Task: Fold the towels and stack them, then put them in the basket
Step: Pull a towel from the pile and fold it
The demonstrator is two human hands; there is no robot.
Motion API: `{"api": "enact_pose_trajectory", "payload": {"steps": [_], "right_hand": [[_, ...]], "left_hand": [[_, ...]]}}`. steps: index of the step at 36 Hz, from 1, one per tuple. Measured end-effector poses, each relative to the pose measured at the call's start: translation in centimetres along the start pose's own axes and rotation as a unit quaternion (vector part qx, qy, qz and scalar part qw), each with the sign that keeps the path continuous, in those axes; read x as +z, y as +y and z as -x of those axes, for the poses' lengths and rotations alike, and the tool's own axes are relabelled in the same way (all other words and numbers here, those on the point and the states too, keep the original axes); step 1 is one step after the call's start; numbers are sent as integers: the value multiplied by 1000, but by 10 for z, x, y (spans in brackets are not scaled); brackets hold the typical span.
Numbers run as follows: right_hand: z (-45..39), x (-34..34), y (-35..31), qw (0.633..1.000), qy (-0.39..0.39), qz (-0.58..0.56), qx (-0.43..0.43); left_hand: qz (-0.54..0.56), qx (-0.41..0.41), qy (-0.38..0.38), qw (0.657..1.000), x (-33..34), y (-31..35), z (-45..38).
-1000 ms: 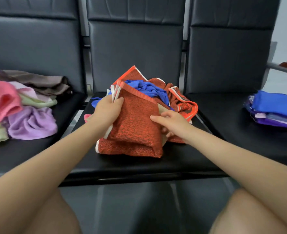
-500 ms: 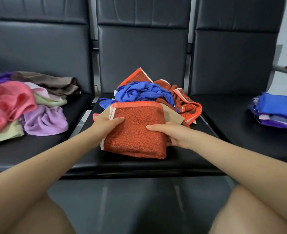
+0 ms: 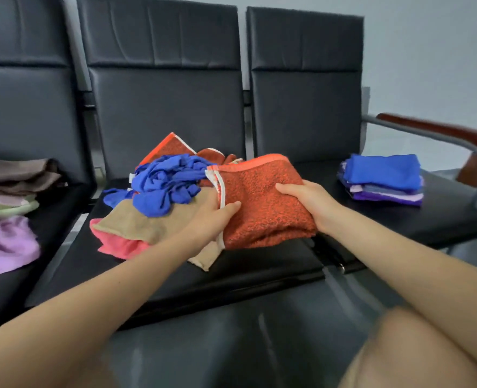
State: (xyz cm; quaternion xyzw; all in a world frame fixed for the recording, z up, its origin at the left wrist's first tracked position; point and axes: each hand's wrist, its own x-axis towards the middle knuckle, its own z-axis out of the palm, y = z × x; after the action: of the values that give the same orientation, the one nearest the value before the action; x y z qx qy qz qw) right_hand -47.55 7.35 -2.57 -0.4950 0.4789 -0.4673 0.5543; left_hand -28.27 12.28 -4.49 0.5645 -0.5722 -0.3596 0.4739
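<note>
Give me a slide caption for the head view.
Both hands, left hand and right hand, hold a folded orange towel.

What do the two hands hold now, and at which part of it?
Both hold the folded orange towel: left hand at its white-trimmed left edge, right hand at its right side.

No readable text, label, brand, number or sign anywhere in the head view.

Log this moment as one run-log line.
step: carry folded | orange towel | left hand grips | right hand grips | target: folded stack
</note>
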Motion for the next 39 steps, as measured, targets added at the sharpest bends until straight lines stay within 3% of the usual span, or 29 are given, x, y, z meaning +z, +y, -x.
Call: {"api": "enact_pose_trajectory", "payload": {"steps": [7,14,17,21,24,26,28,32,39], "right_hand": [[-30,-95,-19,988,113,98,-39],[-72,-196,-73,992,116,35,-20],[-95,-232,-89,990,120,32,-68],[-127,-274,-88,958,223,125,-128],[-141,-301,-70,919,249,301,-59],[-145,-314,-48,914,212,345,-10],[-144,-320,-25,949,156,273,26],[-144,-322,-2,967,168,192,-29],[-181,-285,3,974,137,167,-67]], "left_hand": [[-54,0,-57,997,97,30,-69],[81,-20,-41,996,181,84,-143],[137,-7,-23,990,215,101,-176],[176,0,-16,984,256,109,-209],[154,-25,-63,986,289,96,-222],[119,-56,-106,986,306,82,-224],[121,-90,-142,978,317,69,-221],[163,-113,-192,961,325,50,-218],[224,-98,-87,966,287,36,-232]]}}
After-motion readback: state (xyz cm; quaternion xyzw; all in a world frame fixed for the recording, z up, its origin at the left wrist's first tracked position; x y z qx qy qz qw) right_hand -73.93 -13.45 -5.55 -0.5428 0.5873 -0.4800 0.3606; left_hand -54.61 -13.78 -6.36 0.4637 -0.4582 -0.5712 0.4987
